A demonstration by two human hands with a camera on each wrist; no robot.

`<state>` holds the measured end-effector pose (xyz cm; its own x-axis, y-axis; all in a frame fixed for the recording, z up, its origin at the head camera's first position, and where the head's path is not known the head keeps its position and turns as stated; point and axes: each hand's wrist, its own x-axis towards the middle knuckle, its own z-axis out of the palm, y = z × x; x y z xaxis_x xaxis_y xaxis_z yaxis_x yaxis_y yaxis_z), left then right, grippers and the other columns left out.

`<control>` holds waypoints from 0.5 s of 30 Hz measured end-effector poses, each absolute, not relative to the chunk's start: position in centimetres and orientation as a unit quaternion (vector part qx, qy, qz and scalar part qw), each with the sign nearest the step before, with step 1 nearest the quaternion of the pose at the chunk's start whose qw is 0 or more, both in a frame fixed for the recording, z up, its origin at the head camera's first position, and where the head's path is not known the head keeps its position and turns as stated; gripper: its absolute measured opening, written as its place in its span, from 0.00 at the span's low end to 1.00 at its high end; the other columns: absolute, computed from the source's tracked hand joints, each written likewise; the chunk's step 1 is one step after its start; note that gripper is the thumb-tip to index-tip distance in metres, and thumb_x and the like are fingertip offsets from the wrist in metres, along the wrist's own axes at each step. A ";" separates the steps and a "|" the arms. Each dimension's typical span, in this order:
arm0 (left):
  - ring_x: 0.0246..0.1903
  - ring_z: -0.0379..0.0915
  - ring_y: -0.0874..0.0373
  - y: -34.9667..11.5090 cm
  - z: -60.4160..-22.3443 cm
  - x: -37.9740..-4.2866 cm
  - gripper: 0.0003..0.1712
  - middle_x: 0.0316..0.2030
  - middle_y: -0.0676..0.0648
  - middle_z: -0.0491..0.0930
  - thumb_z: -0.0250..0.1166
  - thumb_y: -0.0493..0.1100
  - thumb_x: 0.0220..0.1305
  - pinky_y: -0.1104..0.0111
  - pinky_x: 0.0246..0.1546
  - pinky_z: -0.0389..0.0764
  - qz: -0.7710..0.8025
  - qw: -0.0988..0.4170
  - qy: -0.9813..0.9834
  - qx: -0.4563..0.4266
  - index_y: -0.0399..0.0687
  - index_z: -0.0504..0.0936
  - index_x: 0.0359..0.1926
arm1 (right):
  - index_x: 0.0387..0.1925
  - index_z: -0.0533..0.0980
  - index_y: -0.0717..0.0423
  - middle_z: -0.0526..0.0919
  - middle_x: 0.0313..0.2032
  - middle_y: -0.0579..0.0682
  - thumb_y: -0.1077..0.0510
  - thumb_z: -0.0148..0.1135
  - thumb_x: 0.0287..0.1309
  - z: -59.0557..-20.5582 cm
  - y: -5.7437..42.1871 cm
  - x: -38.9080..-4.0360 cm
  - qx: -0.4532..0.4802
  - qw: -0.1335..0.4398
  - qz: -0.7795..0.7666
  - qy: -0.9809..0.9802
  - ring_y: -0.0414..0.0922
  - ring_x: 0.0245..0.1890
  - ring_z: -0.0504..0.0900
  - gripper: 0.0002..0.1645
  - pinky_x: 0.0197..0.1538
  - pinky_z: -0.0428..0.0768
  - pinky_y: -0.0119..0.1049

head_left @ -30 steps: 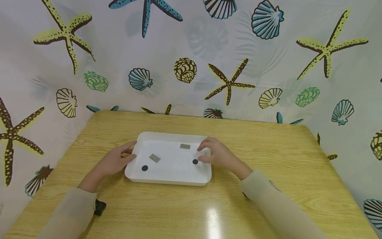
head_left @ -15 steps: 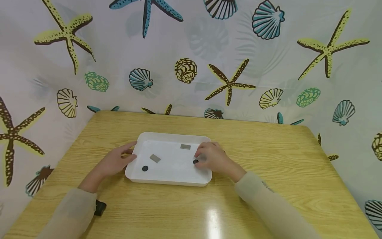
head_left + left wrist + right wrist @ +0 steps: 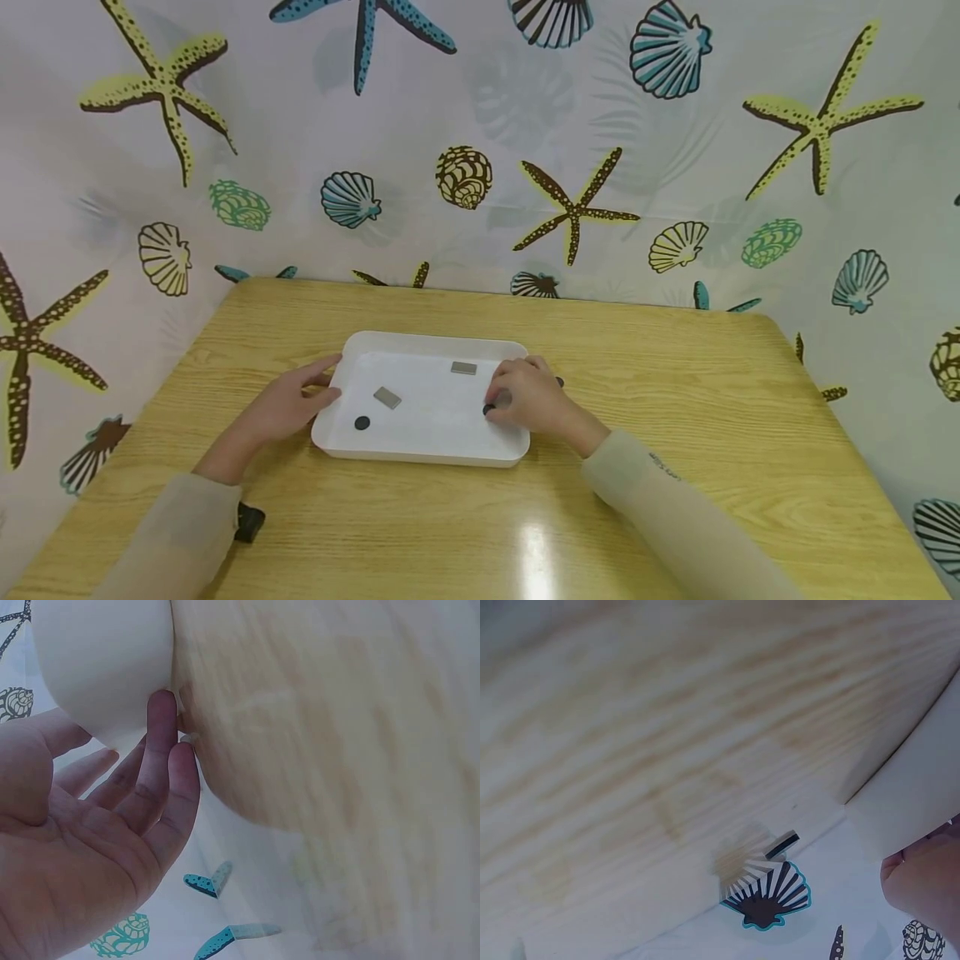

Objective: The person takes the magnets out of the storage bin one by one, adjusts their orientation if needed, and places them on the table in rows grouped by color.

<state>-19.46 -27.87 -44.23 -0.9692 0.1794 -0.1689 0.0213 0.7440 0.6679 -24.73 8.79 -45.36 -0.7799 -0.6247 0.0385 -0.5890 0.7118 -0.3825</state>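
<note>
Head view: a small black disc point(image 3: 488, 409) lies near the right end of a shallow white tray point(image 3: 420, 454), pinched by the curled fingertips of the right hand point(image 3: 525, 400). The smooth, round-cornered tray also holds another disc point(image 3: 362, 422) and two flat grey bars point(image 3: 387, 397) point(image 3: 463, 367). The left hand point(image 3: 288, 404), fingers relaxed and nearly straight, rests against the tray's left rim on a wood-grain table point(image 3: 675, 383).

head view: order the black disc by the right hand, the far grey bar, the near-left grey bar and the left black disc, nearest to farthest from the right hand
1. Small black round disc, at the right hand fingers.
2. Grey rectangular bar, tray's far side.
3. Grey rectangular bar, left of centre.
4. Black round disc, tray's near-left.
</note>
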 end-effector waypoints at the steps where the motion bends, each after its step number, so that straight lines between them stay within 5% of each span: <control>1: 0.61 0.75 0.31 -27.9 -44.2 -19.4 0.37 0.65 0.25 0.73 0.56 0.47 0.79 0.48 0.55 0.82 0.353 0.111 0.927 0.054 0.41 0.54 0.81 | 0.33 0.88 0.48 0.85 0.45 0.47 0.51 0.77 0.57 -45.4 8.8 -24.7 -0.328 0.047 -0.189 0.925 0.48 0.53 0.81 0.06 0.71 0.61 0.55; 15: 0.63 0.72 0.28 -27.9 -44.3 -19.5 0.37 0.65 0.25 0.73 0.56 0.47 0.79 0.43 0.59 0.79 0.350 0.108 0.929 0.055 0.41 0.55 0.81 | 0.33 0.87 0.47 0.85 0.46 0.46 0.51 0.76 0.58 -45.7 8.8 -24.8 -0.326 0.045 -0.182 0.927 0.47 0.54 0.81 0.06 0.73 0.60 0.56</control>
